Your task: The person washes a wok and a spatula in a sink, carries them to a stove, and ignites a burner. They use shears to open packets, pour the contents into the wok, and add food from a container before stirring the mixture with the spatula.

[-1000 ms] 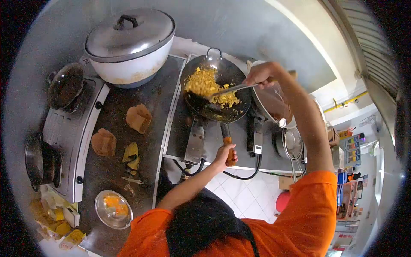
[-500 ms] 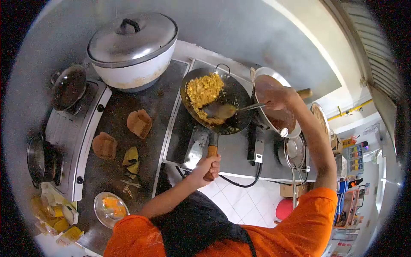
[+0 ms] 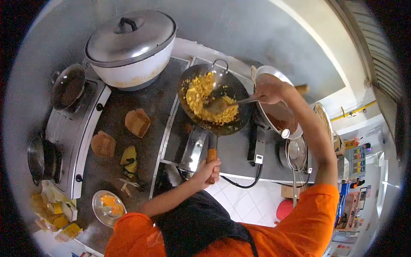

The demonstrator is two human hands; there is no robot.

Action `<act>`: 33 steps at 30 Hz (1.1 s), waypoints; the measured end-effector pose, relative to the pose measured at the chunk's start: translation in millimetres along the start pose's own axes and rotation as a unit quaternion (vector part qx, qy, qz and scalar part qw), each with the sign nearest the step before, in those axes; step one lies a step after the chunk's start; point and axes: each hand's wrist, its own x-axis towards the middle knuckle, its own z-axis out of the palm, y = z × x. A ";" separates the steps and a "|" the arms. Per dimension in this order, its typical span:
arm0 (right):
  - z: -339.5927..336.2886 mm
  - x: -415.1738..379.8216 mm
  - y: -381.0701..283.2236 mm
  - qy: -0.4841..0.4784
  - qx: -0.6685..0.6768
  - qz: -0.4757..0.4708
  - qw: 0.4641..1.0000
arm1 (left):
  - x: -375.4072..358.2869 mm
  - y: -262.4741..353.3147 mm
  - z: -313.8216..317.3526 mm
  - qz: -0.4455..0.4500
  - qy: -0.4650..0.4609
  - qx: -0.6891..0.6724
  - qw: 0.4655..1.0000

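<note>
My left hand (image 3: 206, 172) is wrapped round the wooden handle of a dark wok (image 3: 239, 92). Yellow fried rice (image 3: 198, 95) lies across the wok's left and lower middle. In my right hand (image 3: 272, 92) is a long-handled metal wok spatula (image 3: 246, 100), its wooden end sticking out past the hand. The spatula's blade is down among the rice and slightly blurred. Behind my right forearm stands a wide metal pot (image 3: 277, 115) with brown contents, partly covered by the arm.
A large lidded pot (image 3: 130, 55) stands at the back left. Left of the wok are a gas stove (image 3: 70, 132) with two pans, brown paper trays (image 3: 138, 122) and a plate (image 3: 99, 214) with orange pieces. A strainer (image 3: 296, 152) sits at the right.
The spatula has shifted within the wok, and the rice has spread from the upper left toward the lower middle. My left hand keeps its hold on the handle.
</note>
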 end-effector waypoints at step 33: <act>-17.9 -19.7 -47.3 0.050 0.257 0.030 0.965 | 30.8 -25.7 -1.2 0.030 0.045 0.034 0.998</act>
